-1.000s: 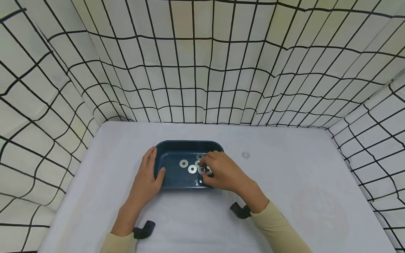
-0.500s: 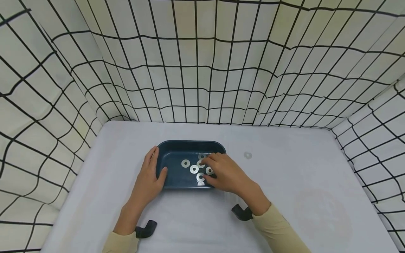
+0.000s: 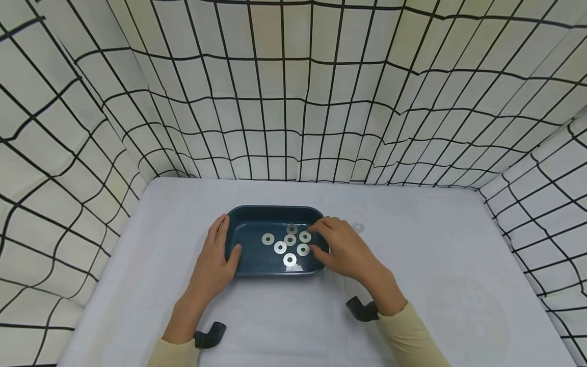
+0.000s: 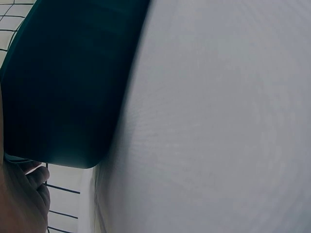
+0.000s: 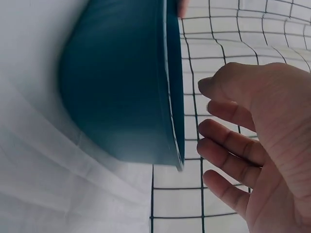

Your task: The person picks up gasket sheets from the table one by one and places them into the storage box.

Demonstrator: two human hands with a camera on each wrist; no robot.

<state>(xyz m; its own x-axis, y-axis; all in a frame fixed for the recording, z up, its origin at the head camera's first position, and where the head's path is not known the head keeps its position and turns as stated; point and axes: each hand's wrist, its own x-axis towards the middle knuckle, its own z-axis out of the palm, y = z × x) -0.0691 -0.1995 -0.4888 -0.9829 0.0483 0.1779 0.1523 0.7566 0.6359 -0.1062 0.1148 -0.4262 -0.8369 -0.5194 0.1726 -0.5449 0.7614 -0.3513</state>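
The left hand (image 3: 213, 265) is gripping the left end of the dark tray (image 3: 251, 265), fingers on the outer wall and thumb hooked over the rim, holding it on the white bench (image 3: 412, 285). The right hand (image 3: 346, 252) is hovering at the tray's right rim with fingers loosely spread, holding nothing. Six washers (image 3: 290, 240) are lying flat in the tray, clustered toward its right half. A seventh washer (image 3: 358, 227) is lying on the bench just beyond the right hand. Judging from this, the right hand's fingers could be brushing the rim and jolting the tray, scattering the washers. The loose washer, thin and flat, could be sliding away under a fingertip.
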